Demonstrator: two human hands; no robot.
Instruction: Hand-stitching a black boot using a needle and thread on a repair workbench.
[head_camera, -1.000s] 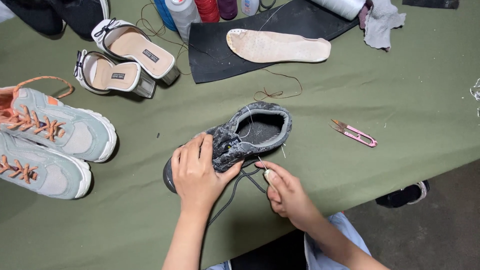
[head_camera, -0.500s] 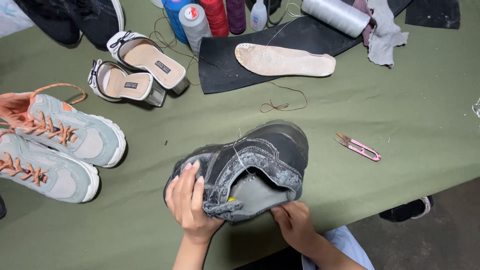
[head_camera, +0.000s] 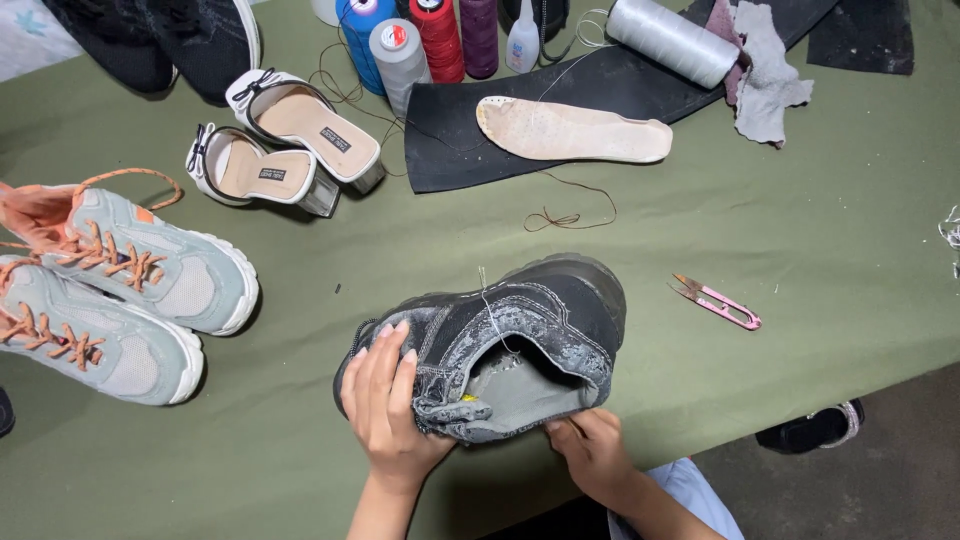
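My left hand (head_camera: 385, 405) clasps the dark shoe (head_camera: 500, 350) at its toe side; my right hand (head_camera: 592, 452) pinches its heel collar. The thread (head_camera: 492, 310) above both grips may snag or snap if the shoe twists.

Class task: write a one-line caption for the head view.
Both hands, left hand and right hand, grip a worn dark shoe on a green table.

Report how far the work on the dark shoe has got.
Done: the insole is out, lying on the black sheet. In hand: left hand grips the dark shoe at its side, right hand at the collar; a thread crosses the upper. Left: insole not back in; snips lie untouched.
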